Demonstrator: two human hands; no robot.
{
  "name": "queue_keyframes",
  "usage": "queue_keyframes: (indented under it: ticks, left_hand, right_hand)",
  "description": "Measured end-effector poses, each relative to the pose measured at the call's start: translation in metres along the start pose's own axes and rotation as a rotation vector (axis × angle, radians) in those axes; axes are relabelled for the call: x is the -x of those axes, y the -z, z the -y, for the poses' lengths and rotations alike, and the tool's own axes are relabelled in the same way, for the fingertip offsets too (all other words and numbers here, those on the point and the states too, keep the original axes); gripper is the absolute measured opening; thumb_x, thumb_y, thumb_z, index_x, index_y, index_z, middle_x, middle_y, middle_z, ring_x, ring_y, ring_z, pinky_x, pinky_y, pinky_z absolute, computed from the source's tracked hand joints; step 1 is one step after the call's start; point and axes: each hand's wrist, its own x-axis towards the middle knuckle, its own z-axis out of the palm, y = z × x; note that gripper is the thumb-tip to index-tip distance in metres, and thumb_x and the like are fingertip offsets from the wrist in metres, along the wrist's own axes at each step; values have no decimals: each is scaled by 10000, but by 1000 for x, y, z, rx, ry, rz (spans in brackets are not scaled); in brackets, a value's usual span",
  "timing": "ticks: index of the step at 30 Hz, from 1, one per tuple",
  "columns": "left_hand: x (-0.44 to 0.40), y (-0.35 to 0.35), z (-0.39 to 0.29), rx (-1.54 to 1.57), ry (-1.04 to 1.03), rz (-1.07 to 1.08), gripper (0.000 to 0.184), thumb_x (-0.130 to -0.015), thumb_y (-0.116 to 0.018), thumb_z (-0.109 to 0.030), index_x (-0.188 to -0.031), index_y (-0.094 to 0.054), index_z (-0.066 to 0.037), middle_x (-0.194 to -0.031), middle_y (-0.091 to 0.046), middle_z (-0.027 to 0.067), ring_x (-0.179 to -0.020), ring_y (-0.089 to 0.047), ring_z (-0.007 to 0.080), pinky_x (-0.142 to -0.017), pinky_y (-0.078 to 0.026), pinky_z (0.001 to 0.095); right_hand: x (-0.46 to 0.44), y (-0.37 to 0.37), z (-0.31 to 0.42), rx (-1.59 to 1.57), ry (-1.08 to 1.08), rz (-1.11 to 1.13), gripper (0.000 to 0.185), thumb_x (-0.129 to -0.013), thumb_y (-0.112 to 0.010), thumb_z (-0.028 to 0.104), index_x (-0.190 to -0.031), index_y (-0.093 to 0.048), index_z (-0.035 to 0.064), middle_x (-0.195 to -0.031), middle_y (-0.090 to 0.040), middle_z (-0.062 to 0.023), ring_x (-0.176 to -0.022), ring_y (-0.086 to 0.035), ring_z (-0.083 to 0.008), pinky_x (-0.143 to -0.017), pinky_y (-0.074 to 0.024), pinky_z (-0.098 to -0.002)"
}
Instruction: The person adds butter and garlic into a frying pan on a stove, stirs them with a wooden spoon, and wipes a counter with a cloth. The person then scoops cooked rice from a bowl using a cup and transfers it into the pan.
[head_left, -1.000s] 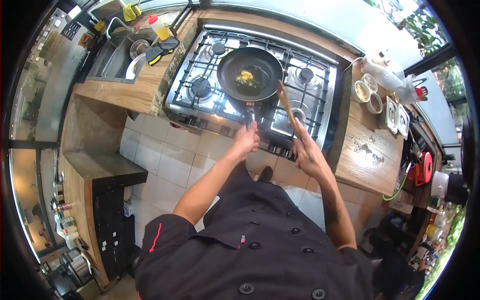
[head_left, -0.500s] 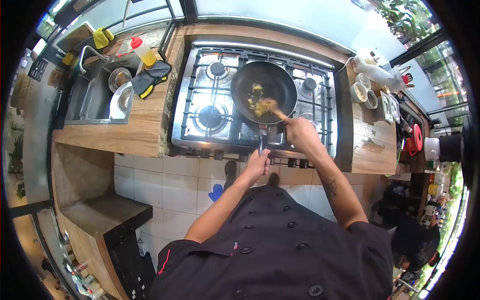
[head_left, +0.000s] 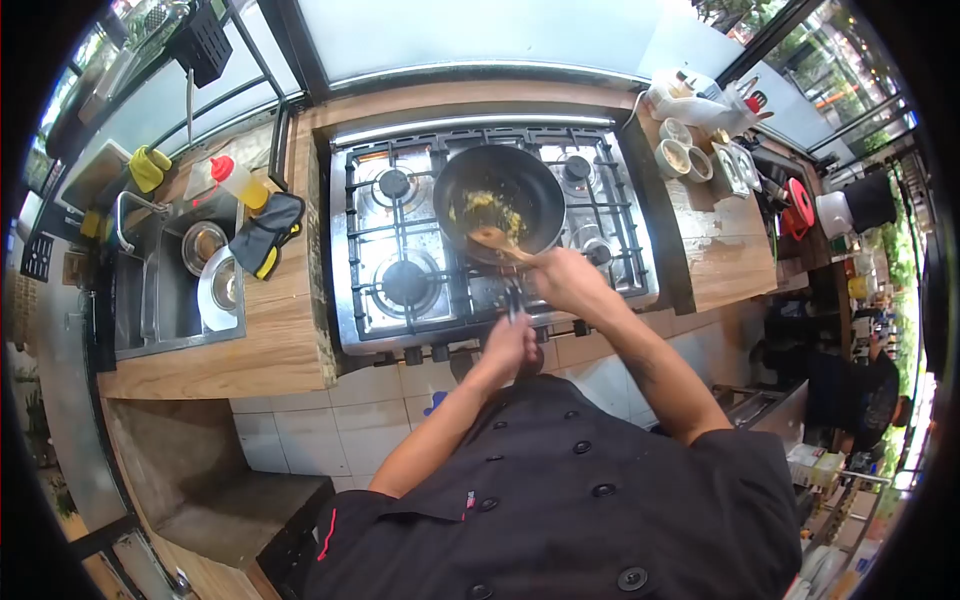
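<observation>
Round black frying pan (head_left: 541,187) with yellow bits sits on steel gas stove (head_left: 386,324); your left hand (head_left: 508,345) grips its handle, your right (head_left: 563,279) closes around flat wooden spatula (head_left: 492,238) inside.

The dark round pan (head_left: 542,192) sits over the middle of the stove (head_left: 385,339), its handle pointing toward the stove's front. Yellow, crumbly food (head_left: 511,220) lies scattered inside. The wooden spoon (head_left: 491,237) slants across the pan's stove-front side, bowl inward.
</observation>
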Motion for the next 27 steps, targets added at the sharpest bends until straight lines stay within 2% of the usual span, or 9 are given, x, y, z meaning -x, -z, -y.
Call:
queue_keyframes:
  ticks: [3,5,9,12,16,18,20,23,27]
  left_hand:
    - [-26,23,21,-101,-121,-92,277,-1107,-414,-323,-1169,-473,-60,-798,-558,36,-631,-544,148,-584,-498,311]
    - [-10,-7,21,59,-3,14,268,-1109,-414,-329,-1155,-466,-69,-802,-558,39,-629,-548,164,-592,-505,328]
    - [-8,-19,18,85,96,-14,309,-1116,-402,-345,-1151,-483,-49,-817,-549,42,-643,-554,173,-581,-516,343]
    - [-26,11,31,-73,-153,-106,315,-1111,-392,-349,-1103,-495,-52,-765,-533,34,-593,-539,167,-540,-511,330]
    - [18,-49,29,142,58,68,268,-1098,-443,-336,-1086,-468,-69,-761,-520,34,-606,-542,188,-592,-527,354]
    - [-11,-29,36,170,46,98,225,-1088,-476,-316,-1102,-488,-92,-759,-512,19,-592,-519,147,-556,-493,328]
    - [-22,-4,22,-31,-96,-86,303,-1093,-451,-370,-1105,-524,-76,-753,-506,-16,-566,-477,92,-492,-430,262]
    - [-14,-15,25,-76,-75,-95,283,-1105,-420,-329,-1118,-495,-57,-766,-497,18,-607,-494,130,-572,-496,301]
    - [-23,-46,58,123,18,98,277,-1098,-444,-327,-1131,-463,-53,-797,-559,79,-619,-581,236,-596,-548,413]
  right_hand:
    - [19,28,-7,57,-186,7,284,-851,-570,113,-1037,-782,75,-839,-696,-277,-801,-698,-431,-770,-567,-512]
    - [3,22,-6,79,-207,30,356,-878,-544,101,-1166,-750,63,-788,-673,-307,-759,-713,-410,-741,-571,-496]
    - [-2,23,13,-148,162,-133,371,-864,-557,118,-1176,-750,69,-784,-676,-298,-764,-711,-421,-750,-576,-490]
    - [12,32,-24,11,-87,99,321,-864,-549,96,-1103,-761,68,-817,-690,-282,-763,-713,-411,-734,-574,-486]
    - [-29,10,-20,-137,-98,72,283,-868,-572,117,-1070,-759,54,-837,-695,-276,-764,-711,-389,-740,-573,-479]
    - [-30,-14,-27,-151,45,67,269,-868,-588,136,-1058,-758,48,-855,-695,-276,-783,-709,-382,-754,-573,-474]
    - [-7,11,-23,-26,30,84,302,-836,-566,112,-1053,-761,32,-843,-694,-285,-835,-706,-438,-786,-562,-524]
    - [-7,37,-47,58,-148,68,297,-843,-569,131,-1048,-765,40,-845,-690,-294,-849,-703,-445,-791,-557,-536]
    - [-40,5,-40,-58,-27,44,290,-838,-624,146,-1077,-754,46,-842,-695,-269,-835,-702,-427,-789,-566,-497]
